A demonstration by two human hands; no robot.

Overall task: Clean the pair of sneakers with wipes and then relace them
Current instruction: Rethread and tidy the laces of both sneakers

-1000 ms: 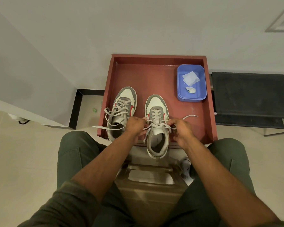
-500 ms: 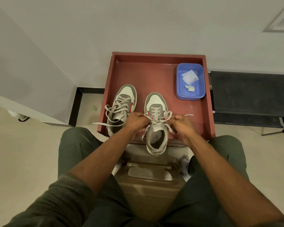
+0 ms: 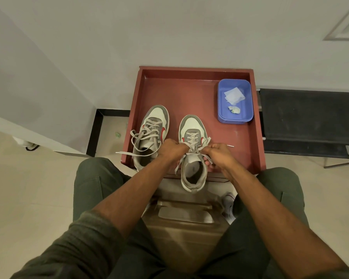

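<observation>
Two white and grey sneakers with red marks stand side by side, toes away from me, on a red tray [image 3: 191, 91]. The left sneaker [image 3: 152, 129] is laced, its lace ends lying loose toward the tray's left edge. The right sneaker [image 3: 192, 162] sticks out over the tray's near edge. My left hand [image 3: 172, 148] and my right hand [image 3: 217, 153] meet over its tongue, each pinching a part of its grey lace [image 3: 194, 148]. One lace tip [image 3: 231, 146] lies on the tray right of my right hand.
A blue plastic tub [image 3: 248, 109] at the tray's back right holds a white wipe [image 3: 234, 95] and a crumpled used wipe [image 3: 234, 110]. A dark bench [image 3: 308, 121] stands to the right. A beige bin lid [image 3: 185, 214] sits between my knees. White walls stand behind and to the left.
My hands have drawn together over the right sneaker's tongue, gathering the lace. The lace end on the right has been pulled in and lies shorter on the tray.
</observation>
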